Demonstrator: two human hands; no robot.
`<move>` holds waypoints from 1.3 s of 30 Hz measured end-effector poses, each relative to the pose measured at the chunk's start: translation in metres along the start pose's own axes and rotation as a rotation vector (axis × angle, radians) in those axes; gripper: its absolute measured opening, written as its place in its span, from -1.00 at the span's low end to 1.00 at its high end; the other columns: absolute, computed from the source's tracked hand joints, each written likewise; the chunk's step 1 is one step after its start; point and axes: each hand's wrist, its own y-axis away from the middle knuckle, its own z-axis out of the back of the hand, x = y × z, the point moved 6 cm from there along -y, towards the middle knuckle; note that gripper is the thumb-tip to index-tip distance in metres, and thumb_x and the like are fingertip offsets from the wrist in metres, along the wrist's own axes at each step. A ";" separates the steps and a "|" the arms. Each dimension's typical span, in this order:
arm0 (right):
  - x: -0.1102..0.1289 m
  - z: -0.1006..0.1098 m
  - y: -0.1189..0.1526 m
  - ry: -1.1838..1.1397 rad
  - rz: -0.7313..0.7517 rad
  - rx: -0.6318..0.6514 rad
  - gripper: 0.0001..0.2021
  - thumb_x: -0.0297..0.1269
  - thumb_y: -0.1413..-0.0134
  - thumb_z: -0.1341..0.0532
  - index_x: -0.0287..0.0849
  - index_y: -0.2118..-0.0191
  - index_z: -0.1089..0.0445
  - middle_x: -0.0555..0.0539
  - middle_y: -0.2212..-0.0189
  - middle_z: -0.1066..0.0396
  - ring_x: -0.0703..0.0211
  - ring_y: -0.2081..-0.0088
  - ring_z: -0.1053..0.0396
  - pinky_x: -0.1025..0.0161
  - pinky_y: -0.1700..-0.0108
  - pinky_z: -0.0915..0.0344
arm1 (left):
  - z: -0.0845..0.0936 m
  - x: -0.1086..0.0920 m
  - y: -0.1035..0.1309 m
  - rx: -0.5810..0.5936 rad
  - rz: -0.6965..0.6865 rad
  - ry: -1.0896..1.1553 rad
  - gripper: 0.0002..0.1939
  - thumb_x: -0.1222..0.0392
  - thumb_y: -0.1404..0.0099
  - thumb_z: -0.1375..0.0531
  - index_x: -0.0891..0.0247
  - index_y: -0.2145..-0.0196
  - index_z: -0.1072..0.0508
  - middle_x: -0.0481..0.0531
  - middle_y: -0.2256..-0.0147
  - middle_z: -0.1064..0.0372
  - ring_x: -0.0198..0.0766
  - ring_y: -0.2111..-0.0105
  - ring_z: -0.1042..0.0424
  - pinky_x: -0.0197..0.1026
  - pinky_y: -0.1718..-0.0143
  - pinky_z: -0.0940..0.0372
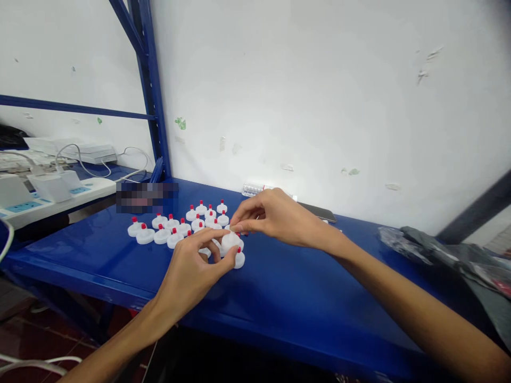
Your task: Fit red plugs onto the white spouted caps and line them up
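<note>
The left hand (195, 261) is clamped on a round white plastic piece (230, 243) over the glossy blue bench (287, 298); the right hand (275, 215) works at its top, its grip unclear. Red-tipped white plastic discs (145, 236) standing left and far look done; the held one, showing no red, seems unfinished.

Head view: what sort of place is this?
Probably a small workshop: a blue metal-framed workbench, many white red-tipped pieces set out on it, and a power strip with plugged-in adapters alongside.
</note>
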 end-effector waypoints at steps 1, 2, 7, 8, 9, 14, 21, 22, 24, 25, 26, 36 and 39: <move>0.000 0.001 0.000 -0.012 0.002 -0.018 -0.91 -0.35 -0.20 -0.33 -0.18 0.27 -0.62 0.00 0.45 -0.57 0.26 0.41 -0.48 0.32 0.34 -0.33 | 0.000 0.000 0.000 -0.005 -0.001 -0.004 -0.74 0.01 -0.23 -0.33 0.18 0.18 -0.60 -0.10 0.54 -0.41 -0.33 0.60 -0.35 -0.32 0.66 -0.12; 0.000 0.002 0.000 -0.028 0.006 -0.036 -0.91 -0.35 -0.20 -0.32 -0.17 0.27 -0.62 0.00 0.45 -0.56 0.27 0.41 -0.48 0.32 0.34 -0.33 | 0.000 0.000 0.000 -0.008 -0.001 -0.008 -0.74 0.01 -0.23 -0.33 0.18 0.18 -0.60 -0.11 0.55 -0.41 -0.33 0.61 -0.34 -0.31 0.66 -0.13; -0.004 -0.001 -0.001 -0.096 0.007 -0.024 -0.91 -0.37 -0.19 -0.32 -0.17 0.27 -0.61 0.01 0.44 -0.56 0.27 0.39 -0.48 0.34 0.32 -0.36 | 0.000 0.002 0.001 -0.007 -0.007 -0.020 -0.74 -0.01 -0.23 -0.34 0.16 0.18 -0.60 -0.13 0.57 -0.38 -0.33 0.60 -0.34 -0.32 0.66 -0.11; -0.005 -0.002 -0.002 -0.101 0.009 -0.013 -0.92 -0.37 -0.19 -0.32 -0.17 0.27 -0.61 0.01 0.44 -0.56 0.27 0.39 -0.49 0.34 0.32 -0.36 | 0.001 0.002 0.001 -0.009 -0.013 -0.022 -0.75 -0.01 -0.24 -0.34 0.16 0.19 -0.60 -0.13 0.57 -0.38 -0.34 0.60 -0.34 -0.32 0.66 -0.11; -0.006 -0.003 -0.002 -0.106 0.010 -0.005 -0.92 -0.36 -0.19 -0.33 -0.17 0.27 -0.61 0.00 0.44 -0.57 0.27 0.38 -0.49 0.34 0.32 -0.37 | 0.001 0.002 0.001 -0.013 -0.019 -0.025 -0.75 -0.01 -0.24 -0.34 0.15 0.19 -0.60 -0.13 0.57 -0.37 -0.34 0.59 -0.34 -0.33 0.66 -0.10; -0.009 -0.009 -0.002 -0.228 -0.003 0.016 -0.94 -0.38 -0.11 -0.38 -0.19 0.26 -0.58 -0.02 0.39 -0.60 0.23 0.33 -0.55 0.31 0.27 -0.43 | 0.001 -0.001 0.000 -0.017 -0.009 -0.020 -0.72 -0.05 -0.24 -0.35 0.14 0.17 -0.62 -0.12 0.53 -0.41 -0.37 0.59 -0.30 -0.33 0.65 -0.10; -0.036 0.012 -0.015 -0.123 -0.063 -0.251 -0.94 -0.38 -0.06 -0.43 -0.21 0.32 -0.59 -0.07 0.38 -0.62 0.14 0.30 -0.59 0.26 0.24 -0.47 | 0.007 0.001 -0.001 -0.065 0.086 0.134 -0.52 -0.13 -0.37 -0.22 0.11 -0.15 -0.47 -0.03 0.23 -0.46 -0.40 0.54 -0.33 -0.33 0.63 -0.13; -0.045 0.016 -0.019 -0.059 -0.087 -0.312 -0.96 -0.40 -0.06 -0.43 -0.21 0.33 -0.59 -0.08 0.37 -0.63 0.13 0.30 -0.59 0.24 0.23 -0.47 | 0.008 0.000 -0.001 -0.072 0.073 0.159 -0.54 -0.11 -0.40 -0.19 0.11 -0.15 -0.47 -0.02 0.23 -0.44 -0.40 0.53 -0.31 -0.33 0.63 -0.13; -0.064 0.019 -0.029 0.066 -0.117 -0.379 -0.97 -0.42 -0.06 -0.43 -0.22 0.35 -0.59 -0.10 0.37 -0.63 0.12 0.30 -0.59 0.22 0.21 -0.47 | 0.009 -0.001 0.000 -0.076 0.051 0.190 -0.59 -0.07 -0.44 -0.15 0.14 -0.13 -0.46 -0.03 0.25 -0.40 -0.42 0.53 -0.27 -0.33 0.61 -0.15; -0.074 0.017 -0.035 0.102 -0.129 -0.373 -0.97 -0.43 -0.05 -0.43 -0.23 0.35 -0.60 -0.11 0.38 -0.63 0.11 0.31 -0.59 0.23 0.21 -0.46 | 0.009 -0.002 0.000 -0.074 0.043 0.200 -0.60 -0.06 -0.44 -0.14 0.15 -0.12 -0.46 -0.03 0.26 -0.39 -0.42 0.53 -0.27 -0.33 0.59 -0.16; -0.083 0.012 -0.041 0.123 -0.131 -0.352 -0.97 -0.43 -0.06 -0.43 -0.23 0.34 -0.60 -0.11 0.37 -0.63 0.12 0.31 -0.59 0.24 0.21 -0.46 | 0.009 -0.002 0.000 -0.070 0.038 0.204 -0.62 -0.04 -0.44 -0.14 0.16 -0.10 -0.46 -0.03 0.26 -0.38 -0.42 0.53 -0.27 -0.33 0.59 -0.17; -0.111 -0.029 -0.064 0.204 -0.160 -0.154 -0.82 -0.32 0.08 -0.53 -0.19 0.30 -0.63 -0.04 0.41 -0.63 0.12 0.32 -0.59 0.31 0.29 -0.35 | 0.008 0.003 0.002 -0.059 0.012 0.212 -0.74 0.06 -0.45 -0.13 0.14 -0.03 -0.43 -0.04 0.23 -0.40 -0.43 0.55 -0.28 -0.31 0.51 -0.24; -0.105 -0.017 -0.060 0.224 -0.168 -0.153 -0.71 -0.18 0.03 -0.51 -0.15 0.16 -0.63 -0.04 0.34 -0.64 0.12 0.29 -0.57 0.28 0.26 -0.35 | 0.007 0.004 0.001 -0.054 0.018 0.218 -0.74 0.07 -0.45 -0.13 0.13 -0.04 -0.43 -0.05 0.23 -0.40 -0.44 0.55 -0.28 -0.30 0.50 -0.25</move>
